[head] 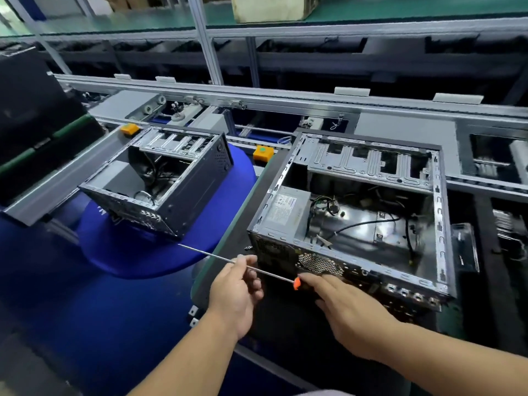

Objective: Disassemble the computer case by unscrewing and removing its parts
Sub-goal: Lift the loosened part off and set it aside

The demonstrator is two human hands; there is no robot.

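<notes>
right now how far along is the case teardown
Done: the near computer case is open on top, with no side panel on it. In hand: the left hand pinches the screwdriver shaft, and the right hand rests on its handle beside the case's back panel. Left: the power supply and cables are inside.

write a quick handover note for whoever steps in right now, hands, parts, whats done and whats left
Left hand: pinches the thin steel shaft of the long orange-collared screwdriver.
Right hand: rests over the screwdriver's handle end, against the rear panel of the open grey metal computer case.
Done: side cover off; the interior looks mostly stripped.
Left: grey power supply box and loose black cables are inside.
A second open dark case sits on the blue round pad.
</notes>
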